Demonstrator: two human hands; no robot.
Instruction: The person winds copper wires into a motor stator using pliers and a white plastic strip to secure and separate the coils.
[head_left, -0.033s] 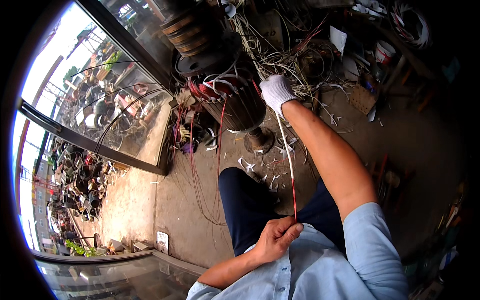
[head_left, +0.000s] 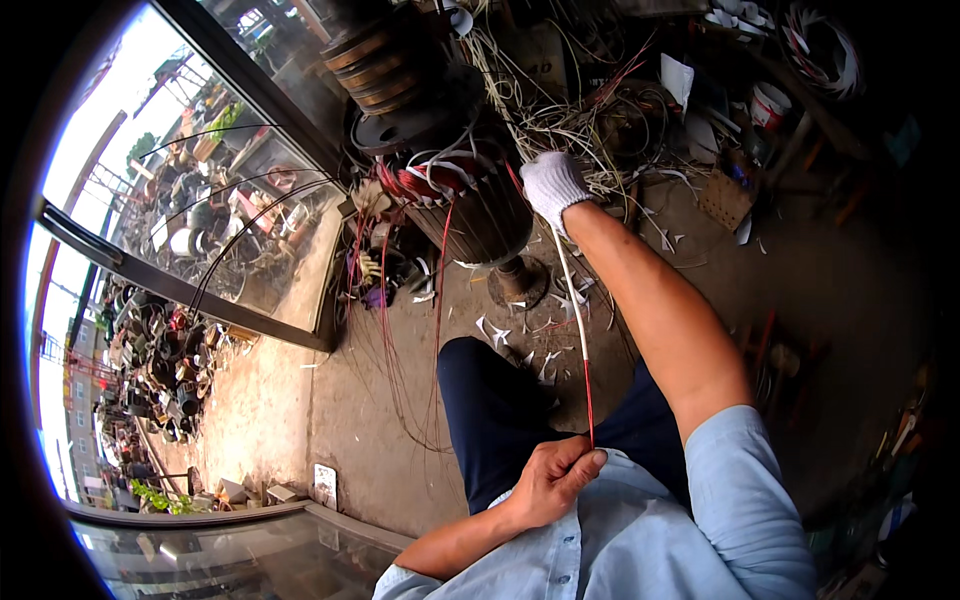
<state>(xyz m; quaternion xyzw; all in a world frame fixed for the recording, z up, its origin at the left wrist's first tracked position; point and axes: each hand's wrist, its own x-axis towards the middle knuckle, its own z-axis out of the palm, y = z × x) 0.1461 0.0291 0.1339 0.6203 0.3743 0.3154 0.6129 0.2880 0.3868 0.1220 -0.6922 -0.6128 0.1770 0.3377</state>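
Note:
My bare left hand (head_left: 553,480) is closed in front of my shirt, pinching the end of a bundle of thin red wires (head_left: 589,395) between thumb and fingers. From there the bundle runs taut, up into a white insulating sleeve (head_left: 573,290). My right hand (head_left: 556,190), in a white knitted glove, is stretched out and closed round the sleeve's far end, beside a wound motor rotor (head_left: 465,225). Red coil windings (head_left: 420,180) and pale sleeves circle the upper part of this dark slotted core. More red wires (head_left: 443,250) hang from its left side. The glove hides what lies inside its grip.
Above the core sit copper-coloured rings (head_left: 375,70); a round base (head_left: 518,285) stands under it. Tangled pale wires (head_left: 610,130) lie behind my right hand. White scraps (head_left: 495,330) litter the floor. To the left are a glass door frame (head_left: 200,300) and piled scrap (head_left: 150,350).

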